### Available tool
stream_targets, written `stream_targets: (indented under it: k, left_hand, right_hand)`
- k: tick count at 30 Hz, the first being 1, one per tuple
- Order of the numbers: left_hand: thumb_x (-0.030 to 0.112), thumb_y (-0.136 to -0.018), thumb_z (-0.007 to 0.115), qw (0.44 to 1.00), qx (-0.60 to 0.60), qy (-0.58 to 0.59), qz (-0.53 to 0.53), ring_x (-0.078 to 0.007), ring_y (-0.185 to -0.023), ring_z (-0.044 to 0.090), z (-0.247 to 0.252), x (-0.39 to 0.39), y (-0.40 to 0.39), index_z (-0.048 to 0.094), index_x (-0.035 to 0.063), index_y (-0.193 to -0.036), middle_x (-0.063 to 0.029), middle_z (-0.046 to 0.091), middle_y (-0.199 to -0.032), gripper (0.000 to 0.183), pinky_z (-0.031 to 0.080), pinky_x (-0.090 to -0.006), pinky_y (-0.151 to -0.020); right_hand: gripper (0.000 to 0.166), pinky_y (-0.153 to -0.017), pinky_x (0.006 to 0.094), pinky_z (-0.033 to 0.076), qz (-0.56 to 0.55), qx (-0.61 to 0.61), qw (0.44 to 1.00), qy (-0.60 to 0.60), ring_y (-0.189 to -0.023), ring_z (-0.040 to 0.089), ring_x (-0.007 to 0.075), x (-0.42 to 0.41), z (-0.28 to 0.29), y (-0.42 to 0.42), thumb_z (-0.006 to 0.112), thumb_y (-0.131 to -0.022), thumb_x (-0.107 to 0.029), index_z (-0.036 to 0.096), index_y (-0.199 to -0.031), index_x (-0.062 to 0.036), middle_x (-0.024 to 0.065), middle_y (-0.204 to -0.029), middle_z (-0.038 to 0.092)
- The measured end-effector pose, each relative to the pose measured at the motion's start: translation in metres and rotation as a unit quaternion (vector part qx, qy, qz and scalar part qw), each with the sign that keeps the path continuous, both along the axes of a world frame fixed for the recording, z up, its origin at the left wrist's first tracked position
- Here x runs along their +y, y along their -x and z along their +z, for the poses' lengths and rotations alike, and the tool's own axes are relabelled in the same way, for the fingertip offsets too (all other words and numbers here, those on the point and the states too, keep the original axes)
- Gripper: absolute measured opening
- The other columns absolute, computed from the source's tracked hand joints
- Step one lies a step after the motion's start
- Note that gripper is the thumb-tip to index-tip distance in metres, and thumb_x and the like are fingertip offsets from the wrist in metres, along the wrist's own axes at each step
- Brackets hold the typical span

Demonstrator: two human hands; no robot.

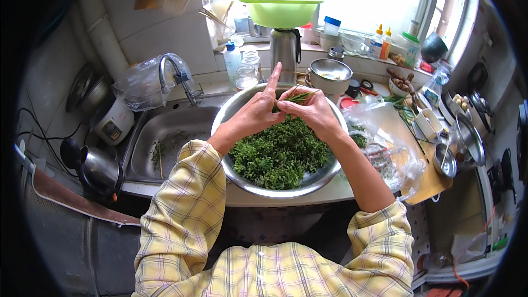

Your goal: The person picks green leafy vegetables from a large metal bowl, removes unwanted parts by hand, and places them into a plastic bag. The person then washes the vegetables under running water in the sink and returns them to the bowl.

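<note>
A large stainless steel bowl [280, 193] stands on the counter before me, holding a heap of green herb-like sprigs [278, 152]. Above its far half, my right hand [309, 109] grips a small bunch of thin green stems [299, 98] between thumb and fingers. My left hand [264, 105] meets it at the fingertips, index finger pointing up and away; whether its thumb pinches a stem is hard to tell. The lower ends of the sprig are partly hidden behind the hands.
Left of the bowl is a steel sink [144, 148] with plant scraps, under a curved faucet [169, 70]. To the right, plastic bags [387, 161] lie on a wooden cutting board [433, 181]. Behind stand a steel flask [283, 49], glass jars [246, 76] and a small steel bowl [330, 78].
</note>
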State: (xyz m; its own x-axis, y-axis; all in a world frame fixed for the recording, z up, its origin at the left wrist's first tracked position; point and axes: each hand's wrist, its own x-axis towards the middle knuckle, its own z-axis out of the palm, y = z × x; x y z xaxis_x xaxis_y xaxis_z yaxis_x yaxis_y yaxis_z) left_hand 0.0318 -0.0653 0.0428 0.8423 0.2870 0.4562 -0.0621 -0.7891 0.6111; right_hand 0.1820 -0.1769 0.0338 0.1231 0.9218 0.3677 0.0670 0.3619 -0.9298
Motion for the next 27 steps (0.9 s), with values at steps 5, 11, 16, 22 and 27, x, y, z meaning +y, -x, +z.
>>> stream_targets:
  k: [5,11,16,22,27]
  left_hand:
    - [0.0,-0.077,0.069,0.997,0.065,0.031,0.018,-0.0212,-0.086,0.065,0.017,-0.021,-0.01,0.0,0.0065,-0.158,-0.018,0.068,-0.086,0.106,0.048,-0.0331,-0.091]
    - [-0.005,-0.078,0.063,0.996,0.034,0.01,-0.08,-0.0149,-0.087,0.06,-0.001,-0.01,-0.022,0.002,0.0031,-0.157,-0.0164,0.061,-0.116,0.101,0.05,-0.0304,-0.085]
    - [0.007,-0.081,0.071,0.985,0.108,0.102,-0.091,-0.0098,-0.086,0.057,0.017,-0.022,-0.025,0.009,-0.001,-0.156,-0.0137,0.056,-0.122,0.096,0.052,-0.0256,-0.072]
    - [0.035,-0.093,0.069,0.963,0.149,0.194,-0.116,-0.0082,-0.069,0.057,0.029,-0.009,-0.011,0.032,0.0002,-0.15,-0.0033,0.063,-0.086,0.077,0.05,-0.0255,-0.06]
    - [0.039,-0.104,0.047,0.936,0.112,0.318,-0.101,-0.012,-0.095,0.063,0.012,0.014,0.006,0.044,-0.0001,-0.143,-0.0088,0.063,-0.108,0.056,0.054,-0.0278,-0.089]
  right_hand:
    - [0.018,-0.074,0.0246,0.055,-0.01,0.066,0.998,-0.006,-0.08,0.066,0.0104,-0.014,0.001,-0.016,0.074,-0.087,-0.009,0.07,-0.101,0.0024,0.0052,-0.09,0.071]
    - [0.021,-0.075,0.0245,0.056,-0.005,0.094,0.996,-0.003,-0.079,0.067,0.01,-0.032,0.0,-0.012,0.073,-0.089,-0.011,0.071,-0.106,0.0016,0.0063,-0.092,0.072]
    - [0.021,-0.071,0.0245,0.056,-0.036,0.1,0.994,-0.035,-0.077,0.066,0.0098,-0.043,-0.004,-0.015,0.073,-0.088,-0.01,0.071,-0.105,0.002,0.0065,-0.091,0.072]
    - [0.017,-0.07,0.0248,0.056,-0.165,0.133,0.974,-0.082,-0.074,0.066,0.0117,-0.066,-0.003,-0.047,0.076,-0.086,-0.014,0.075,-0.101,-0.0049,0.0052,-0.092,0.073]
    - [0.018,-0.073,0.0237,0.057,-0.291,0.175,0.936,-0.093,-0.077,0.068,0.0112,-0.14,-0.011,-0.073,0.076,-0.086,-0.012,0.074,-0.101,-0.0045,0.0047,-0.091,0.073]
